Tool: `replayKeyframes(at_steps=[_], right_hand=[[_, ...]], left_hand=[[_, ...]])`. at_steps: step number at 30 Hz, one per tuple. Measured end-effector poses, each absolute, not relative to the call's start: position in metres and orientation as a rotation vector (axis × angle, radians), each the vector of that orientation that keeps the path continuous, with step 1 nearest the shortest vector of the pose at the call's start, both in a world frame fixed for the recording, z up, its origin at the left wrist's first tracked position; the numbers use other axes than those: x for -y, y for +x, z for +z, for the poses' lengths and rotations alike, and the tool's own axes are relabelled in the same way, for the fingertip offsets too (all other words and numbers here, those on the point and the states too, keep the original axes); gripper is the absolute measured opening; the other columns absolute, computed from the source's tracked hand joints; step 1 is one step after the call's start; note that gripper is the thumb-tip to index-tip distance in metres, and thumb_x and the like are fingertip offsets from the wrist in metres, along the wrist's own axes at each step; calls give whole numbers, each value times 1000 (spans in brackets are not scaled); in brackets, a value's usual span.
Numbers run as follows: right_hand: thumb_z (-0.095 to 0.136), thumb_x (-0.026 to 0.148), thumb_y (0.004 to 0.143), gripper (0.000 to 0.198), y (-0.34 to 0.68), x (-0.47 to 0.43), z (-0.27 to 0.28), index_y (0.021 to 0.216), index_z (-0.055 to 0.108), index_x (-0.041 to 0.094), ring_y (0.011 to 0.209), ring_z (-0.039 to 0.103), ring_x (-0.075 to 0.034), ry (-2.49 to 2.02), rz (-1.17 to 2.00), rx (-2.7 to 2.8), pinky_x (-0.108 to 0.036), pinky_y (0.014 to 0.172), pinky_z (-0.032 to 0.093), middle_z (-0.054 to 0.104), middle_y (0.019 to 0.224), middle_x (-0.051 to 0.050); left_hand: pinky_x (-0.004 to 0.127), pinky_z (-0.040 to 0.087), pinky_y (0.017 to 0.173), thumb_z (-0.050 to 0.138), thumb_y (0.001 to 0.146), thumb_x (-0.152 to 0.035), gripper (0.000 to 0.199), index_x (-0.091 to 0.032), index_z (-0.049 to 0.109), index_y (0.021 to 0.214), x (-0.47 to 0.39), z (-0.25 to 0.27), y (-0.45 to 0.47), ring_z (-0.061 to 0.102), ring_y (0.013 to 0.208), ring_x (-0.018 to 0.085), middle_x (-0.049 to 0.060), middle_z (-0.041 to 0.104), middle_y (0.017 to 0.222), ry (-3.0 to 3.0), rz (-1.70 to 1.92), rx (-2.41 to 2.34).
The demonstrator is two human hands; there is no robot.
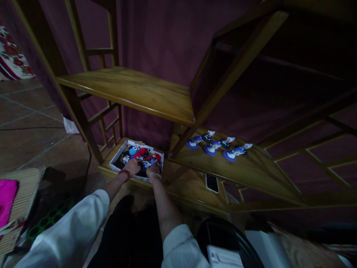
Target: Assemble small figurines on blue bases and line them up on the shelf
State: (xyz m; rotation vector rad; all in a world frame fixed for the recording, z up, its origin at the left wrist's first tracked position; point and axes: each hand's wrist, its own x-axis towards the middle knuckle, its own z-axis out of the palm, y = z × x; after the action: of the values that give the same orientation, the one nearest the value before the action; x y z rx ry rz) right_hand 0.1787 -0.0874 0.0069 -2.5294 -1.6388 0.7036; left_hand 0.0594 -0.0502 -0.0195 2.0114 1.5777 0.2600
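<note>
A shallow white cardboard box [118, 153] full of small colourful figurines [143, 152] sits on the low shelf ahead of me. Red, blue and dark pieces lie close together in it. My left hand [133, 167], with a red bead bracelet at the wrist, reaches over the box's near side with its fingers curled down among the figurines. Just to its right, my right hand [153, 170], wearing a pale bracelet, is also inside the box, fingers bent inward. What either hand grips is too small and dark to make out.
Several figurines on round bases [213, 147] stand in two rows on the raised shelf [251, 167] to the right. A phone [212, 183] lies on the lower board. An upper wooden shelf [134, 87] overhangs the box. A black chair or stool [223, 234] is at lower right.
</note>
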Motion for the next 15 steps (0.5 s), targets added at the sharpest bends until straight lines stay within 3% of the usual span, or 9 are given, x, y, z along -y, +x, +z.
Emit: replayKeyframes(at_steps=[5, 15], right_hand=[[44, 14, 78, 55, 183, 82, 3, 131, 31, 15, 106, 54, -18, -2475, 927, 1411, -26, 88, 42, 55, 119, -11], [40, 12, 76, 51, 183, 88, 5, 124, 39, 27, 96, 57, -17, -2298, 907, 1394, -26, 82, 42, 56, 112, -2]], left_hand=[[24, 43, 81, 43, 75, -16, 31, -20, 63, 98, 50, -19, 60, 60, 91, 18, 7, 67, 92, 2028, 236, -1586], [26, 44, 76, 41, 77, -18, 27, -17, 63, 93, 51, -18, 60, 61, 85, 19, 9, 67, 87, 2063, 196, -1619]])
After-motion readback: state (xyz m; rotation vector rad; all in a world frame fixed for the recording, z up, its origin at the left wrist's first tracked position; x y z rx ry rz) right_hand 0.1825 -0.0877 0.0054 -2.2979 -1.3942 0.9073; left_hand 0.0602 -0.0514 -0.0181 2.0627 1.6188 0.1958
